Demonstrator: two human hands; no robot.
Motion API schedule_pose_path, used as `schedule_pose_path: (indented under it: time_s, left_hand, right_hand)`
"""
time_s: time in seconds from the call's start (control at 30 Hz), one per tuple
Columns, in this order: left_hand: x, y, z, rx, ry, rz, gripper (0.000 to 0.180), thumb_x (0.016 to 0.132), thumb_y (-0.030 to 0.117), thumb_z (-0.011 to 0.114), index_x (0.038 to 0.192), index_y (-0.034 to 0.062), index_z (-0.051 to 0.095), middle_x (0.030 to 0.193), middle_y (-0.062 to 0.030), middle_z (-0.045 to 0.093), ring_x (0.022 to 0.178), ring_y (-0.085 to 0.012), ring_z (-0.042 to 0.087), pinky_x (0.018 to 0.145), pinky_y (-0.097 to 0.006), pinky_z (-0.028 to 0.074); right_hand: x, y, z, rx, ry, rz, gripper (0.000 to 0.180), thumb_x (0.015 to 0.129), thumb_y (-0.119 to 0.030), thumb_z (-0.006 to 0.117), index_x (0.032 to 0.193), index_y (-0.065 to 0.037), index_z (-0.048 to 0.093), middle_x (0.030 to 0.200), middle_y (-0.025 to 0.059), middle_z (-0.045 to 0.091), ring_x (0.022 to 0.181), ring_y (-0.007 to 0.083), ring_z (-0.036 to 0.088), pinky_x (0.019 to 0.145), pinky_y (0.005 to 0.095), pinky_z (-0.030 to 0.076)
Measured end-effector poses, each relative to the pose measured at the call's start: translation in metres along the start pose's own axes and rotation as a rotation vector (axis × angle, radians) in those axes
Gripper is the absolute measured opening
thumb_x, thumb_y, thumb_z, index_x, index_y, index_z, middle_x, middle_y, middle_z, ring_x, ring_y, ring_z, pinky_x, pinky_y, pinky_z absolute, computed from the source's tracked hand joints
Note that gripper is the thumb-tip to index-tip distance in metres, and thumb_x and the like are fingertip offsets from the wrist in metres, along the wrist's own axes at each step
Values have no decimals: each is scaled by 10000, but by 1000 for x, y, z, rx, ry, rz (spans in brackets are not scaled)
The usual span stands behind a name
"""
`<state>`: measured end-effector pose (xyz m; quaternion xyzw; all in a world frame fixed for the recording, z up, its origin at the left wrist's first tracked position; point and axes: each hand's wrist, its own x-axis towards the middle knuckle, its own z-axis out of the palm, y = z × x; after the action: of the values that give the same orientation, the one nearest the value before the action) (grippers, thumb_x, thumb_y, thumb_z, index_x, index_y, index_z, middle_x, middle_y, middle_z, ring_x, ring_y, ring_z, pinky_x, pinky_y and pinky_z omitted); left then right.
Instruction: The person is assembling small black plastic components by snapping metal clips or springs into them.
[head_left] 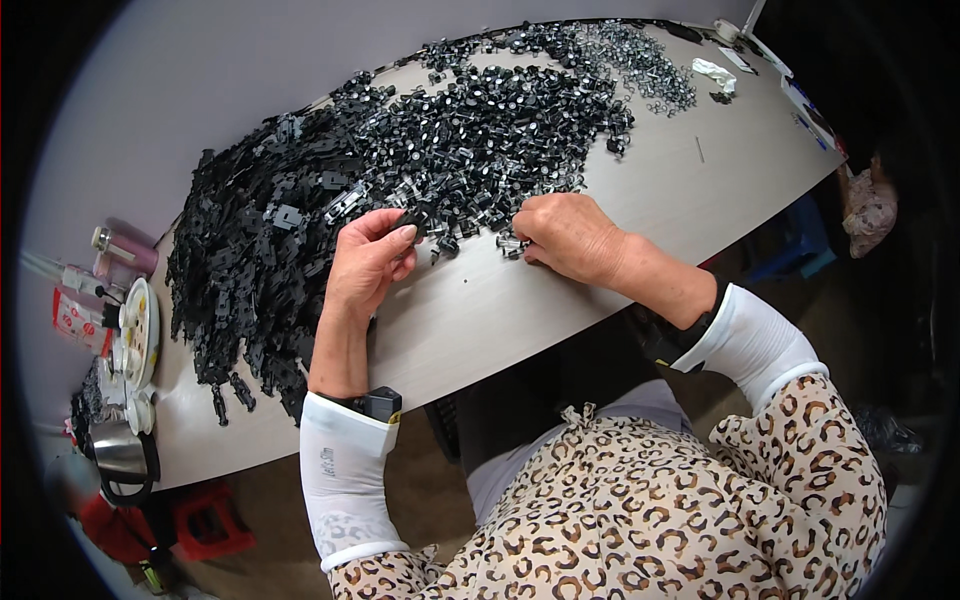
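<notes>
In the head view we see the left hand (367, 262) pinching a small black plastic part (413, 220) between thumb and fingertips, just at the near edge of a long heap of black plastic pieces (260, 250) that spreads over the pale wooden tabletop (520, 300). The right hand (568, 236) rests knuckles-up on the table with fingers curled over a small metal-and-black fitting (510, 243); we cannot tell whether it actually grips it. Beyond the hands lies a pile of small black and silver fittings (500, 130), and farther off a patch of shiny metal clips (650, 70). At the table's left end we find a red and white packet (78, 320) lying flat, a round white tray with yellow cells (138, 330), a pinkish cylindrical bottle (125, 250) and a steel kettle with black handle (122, 455). A crumpled white wrapper (715, 72) sits near the far right corner.
</notes>
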<state>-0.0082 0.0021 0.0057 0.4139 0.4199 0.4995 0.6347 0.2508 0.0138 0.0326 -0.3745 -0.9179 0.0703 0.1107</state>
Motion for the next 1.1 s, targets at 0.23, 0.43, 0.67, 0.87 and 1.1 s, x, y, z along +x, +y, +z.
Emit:
schedule_pose_path:
  time_s: [0.23, 0.43, 0.67, 0.87, 1.1]
  left_hand:
    - [0, 0, -2, 30, -22, -12, 111, 814, 29, 648, 917, 15, 609, 718, -73, 632, 503, -91, 536, 413, -195, 400]
    - [2, 2, -2, 23, -14, -36, 111, 808, 15, 650, 911, -10, 615, 709, -75, 629, 492, -95, 551, 383, -179, 393]
    - [-1, 2, 1, -59, -40, -116, 145, 799, 3, 661, 930, -25, 608, 710, -107, 630, 469, -97, 535, 350, -169, 349]
    - [-4, 5, 8, -96, -72, -146, 174, 806, 19, 659, 964, -34, 609, 704, -66, 609, 480, -75, 526, 352, -157, 330]
    - [-9, 11, 4, -89, -117, -123, 154, 822, 11, 617, 964, -47, 607, 726, -85, 622, 466, -52, 483, 372, -138, 325]
  right_hand:
    - [2, 4, -14, 46, 27, -206, 142, 703, -83, 685, 830, -71, 622, 793, 64, 587, 814, 252, 608, 676, 377, 504]
    - [20, 10, -11, -83, -147, -377, 235, 676, -52, 696, 897, -106, 636, 823, 39, 548, 837, 220, 574, 616, 362, 484]
    - [35, 8, -4, 304, 302, -293, 279, 685, -8, 685, 950, -32, 597, 817, 66, 553, 727, 223, 581, 618, 321, 492]
    - [53, -17, 15, 456, 339, -240, 268, 690, -7, 675, 945, -33, 597, 808, 73, 554, 750, 225, 581, 652, 331, 493]
    - [58, -22, 20, 572, 330, -245, 262, 681, 6, 681, 929, -23, 601, 796, 82, 553, 744, 247, 580, 654, 334, 499]
